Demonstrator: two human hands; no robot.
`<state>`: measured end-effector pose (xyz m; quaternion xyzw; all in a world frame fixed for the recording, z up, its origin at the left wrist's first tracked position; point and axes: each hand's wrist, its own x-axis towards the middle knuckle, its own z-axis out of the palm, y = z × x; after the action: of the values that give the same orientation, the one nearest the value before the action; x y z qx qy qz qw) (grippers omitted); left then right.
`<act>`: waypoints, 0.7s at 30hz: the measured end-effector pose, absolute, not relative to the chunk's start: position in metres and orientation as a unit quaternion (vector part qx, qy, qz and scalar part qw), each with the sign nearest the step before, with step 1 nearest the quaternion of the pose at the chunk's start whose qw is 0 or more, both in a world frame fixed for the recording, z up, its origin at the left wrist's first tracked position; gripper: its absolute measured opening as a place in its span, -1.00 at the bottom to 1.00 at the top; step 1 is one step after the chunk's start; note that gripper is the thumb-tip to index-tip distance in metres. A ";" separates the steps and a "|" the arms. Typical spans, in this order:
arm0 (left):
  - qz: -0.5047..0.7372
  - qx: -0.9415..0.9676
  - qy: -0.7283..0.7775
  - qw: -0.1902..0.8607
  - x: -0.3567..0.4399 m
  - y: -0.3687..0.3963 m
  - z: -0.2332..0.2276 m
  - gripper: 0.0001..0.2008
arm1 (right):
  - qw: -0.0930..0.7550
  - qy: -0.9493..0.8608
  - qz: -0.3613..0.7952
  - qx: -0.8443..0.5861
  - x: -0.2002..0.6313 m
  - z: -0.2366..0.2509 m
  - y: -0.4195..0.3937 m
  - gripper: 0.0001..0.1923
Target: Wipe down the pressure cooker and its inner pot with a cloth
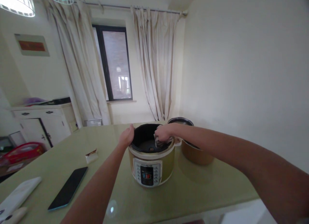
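Observation:
An electric pressure cooker (166, 172) with a button panel on its front stands on the table, lidless, its dark inside showing. My left hand (126, 136) is closed on the left side of its rim, the thumb up. A crumpled greyish cloth (158, 142) is bunched in my right hand (164, 132), which reaches into the cooker against the right inner wall. The fingertips of my right hand are partly hidden by the cloth. Just behind my right forearm sits a brown round pot (196, 155) with a dark rim, partly covered by the arm.
The pale green table (193, 191) carries a black phone (68, 188), a white object (19, 195) at the near left and a small tissue packet (91, 156). A red basket (26, 153) and a white cabinet (56, 124) stand left of the table. Curtains hang behind.

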<state>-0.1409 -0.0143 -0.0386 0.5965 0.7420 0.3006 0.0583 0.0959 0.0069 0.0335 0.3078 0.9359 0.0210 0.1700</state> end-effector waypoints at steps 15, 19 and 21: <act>0.298 0.592 0.749 0.032 -0.135 -0.025 -0.030 -0.48 | -0.141 0.891 -0.344 0.259 0.049 0.021 -0.019 -0.70; 0.309 0.586 0.748 0.041 -0.136 -0.021 -0.034 -0.42 | -0.005 0.925 -0.295 0.237 0.109 0.055 -0.015 -0.64; 0.312 0.583 0.749 0.047 -0.136 -0.019 -0.035 -0.41 | 0.005 0.946 -0.245 0.213 0.136 0.074 -0.015 -0.57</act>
<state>-0.1365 -0.0194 -0.0347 0.5826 0.7489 0.3122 0.0468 0.1364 -0.0148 0.0739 0.2135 0.9457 -0.2449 0.0053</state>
